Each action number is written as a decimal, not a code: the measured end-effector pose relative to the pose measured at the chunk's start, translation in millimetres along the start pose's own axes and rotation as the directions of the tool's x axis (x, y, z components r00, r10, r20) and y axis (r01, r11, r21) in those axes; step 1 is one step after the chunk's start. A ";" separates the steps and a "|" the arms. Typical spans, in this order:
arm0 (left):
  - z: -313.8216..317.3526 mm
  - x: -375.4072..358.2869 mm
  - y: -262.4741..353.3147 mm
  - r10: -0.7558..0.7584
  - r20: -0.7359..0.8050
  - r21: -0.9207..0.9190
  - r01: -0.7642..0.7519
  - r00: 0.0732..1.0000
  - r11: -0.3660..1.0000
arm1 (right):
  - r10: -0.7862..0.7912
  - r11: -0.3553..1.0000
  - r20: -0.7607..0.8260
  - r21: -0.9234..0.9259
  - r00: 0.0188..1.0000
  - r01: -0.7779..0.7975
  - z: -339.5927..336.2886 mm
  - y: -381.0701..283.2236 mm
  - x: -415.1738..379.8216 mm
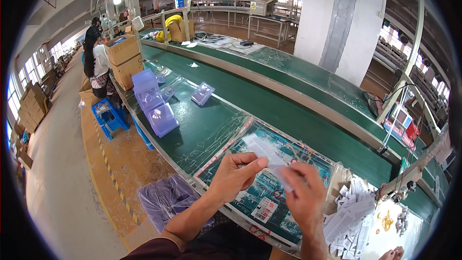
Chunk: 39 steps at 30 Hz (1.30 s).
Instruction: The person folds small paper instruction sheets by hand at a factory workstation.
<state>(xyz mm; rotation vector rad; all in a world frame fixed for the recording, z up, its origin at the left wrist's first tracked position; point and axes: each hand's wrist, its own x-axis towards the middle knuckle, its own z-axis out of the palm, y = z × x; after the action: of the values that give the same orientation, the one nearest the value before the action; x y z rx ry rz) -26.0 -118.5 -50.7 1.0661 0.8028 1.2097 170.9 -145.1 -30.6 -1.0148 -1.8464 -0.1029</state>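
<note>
A white printed paper slip (pixel 264 151) is held up in front of me, over the work board. My left hand (pixel 236 175) pinches it between thumb and fingers near its middle. At the slip's lower right end is my right hand (pixel 306 190), its curled fingers closed on the paper and somewhat blurred by motion. Under both hands lies a green printed sheet (pixel 262 185) beneath clear plastic. To the right, a loose heap of similar white paper slips (pixel 349 216) sits close to my right forearm.
Purple clear plastic trays (pixel 161 118) stand stacked at the left, one more tray (pixel 202 94) beside them. A green conveyor belt (pixel 308 115) runs behind. Small metal parts (pixel 402 221) and another person's fingers (pixel 393 253) show lower right. A worker (pixel 98 62) is near cartons (pixel 125 62).
</note>
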 end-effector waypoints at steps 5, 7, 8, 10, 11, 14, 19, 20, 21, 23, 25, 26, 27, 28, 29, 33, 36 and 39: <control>-4.4 3.1 9.1 -0.096 0.053 -0.179 0.104 0.994 0.978 | -0.232 0.967 0.131 0.140 0.964 0.213 6.2 2.6 5.4; -2.9 2.2 11.5 -0.138 0.096 -0.174 0.153 0.986 0.973 | -0.253 0.962 0.102 0.131 0.962 0.239 4.1 5.0 9.9; -1.3 2.4 10.4 -0.145 0.086 -0.157 0.157 0.986 0.975 | -0.265 0.954 0.111 0.172 0.958 0.244 3.7 6.1 10.5; -0.8 3.5 9.0 -0.153 0.078 -0.142 0.163 0.985 0.976 | -0.275 0.946 0.121 0.211 0.954 0.246 3.0 6.0 11.6; -1.4 6.2 8.2 -0.115 0.021 -0.112 0.116 0.993 0.987 | -0.235 0.944 0.151 0.269 0.960 0.189 2.2 5.1 12.7; 3.3 7.1 5.4 0.002 -0.068 0.008 -0.001 0.998 1.000 | -0.017 0.917 0.208 0.393 0.978 -0.067 4.5 4.2 9.4; 10.6 6.8 -7.4 0.353 -0.098 0.290 -0.313 0.931 0.905 | 0.216 0.855 0.267 0.412 0.939 -0.315 11.5 10.6 4.8; 11.3 6.4 -6.9 0.349 -0.092 0.289 -0.310 0.933 0.905 | 0.222 0.851 0.270 0.415 0.937 -0.321 11.8 11.6 4.8; 11.5 5.1 -4.7 0.296 -0.103 0.261 -0.261 0.950 0.929 | 0.224 0.848 0.274 0.417 0.935 -0.326 11.7 12.3 5.4; 10.9 4.3 -0.5 0.244 -0.114 0.235 -0.212 0.963 0.949 | 0.185 0.871 0.240 0.409 0.953 -0.272 11.3 12.0 6.6; 10.0 4.6 3.0 0.240 -0.122 0.195 -0.214 0.963 0.957 | 0.146 0.889 0.208 0.401 0.967 -0.220 12.6 9.1 8.2; 10.7 3.6 3.7 0.240 -0.122 0.195 -0.214 0.963 0.957 | 0.167 0.848 0.206 0.468 0.964 -0.247 13.8 6.3 9.6; 11.4 2.3 4.4 0.237 -0.103 0.198 -0.214 0.966 0.957 | 0.188 0.801 0.206 0.533 0.960 -0.271 14.4 4.8 10.4; 11.9 1.1 4.7 0.235 -0.083 0.201 -0.215 0.968 0.956 | 0.188 0.801 0.206 0.533 0.960 -0.271 14.7 7.1 8.9; 11.9 0.5 4.6 0.235 -0.082 0.202 -0.215 0.969 0.956 | 0.202 0.780 0.292 0.529 0.935 -0.334 15.2 11.5 5.9; 13.9 -4.7 6.5 0.226 -0.057 0.197 -0.211 0.972 0.957 | 0.299 0.738 0.389 0.485 0.872 -0.469 10.8 11.5 1.8; 13.8 -7.5 6.1 0.244 -0.033 0.225 -0.230 0.969 0.947 | 0.235 0.814 0.330 0.447 0.914 -0.371 8.2 12.3 4.4; 12.5 -10.3 9.2 0.239 -0.069 0.220 -0.219 0.968 0.951 | 0.081 0.817 0.316 0.522 0.945 -0.244 5.2 12.5 9.6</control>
<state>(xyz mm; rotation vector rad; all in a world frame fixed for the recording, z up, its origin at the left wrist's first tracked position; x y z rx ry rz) -19.6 -131.1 -38.5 1.3112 0.9149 1.4029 174.1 -128.7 -30.1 -0.7876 -1.8609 0.6875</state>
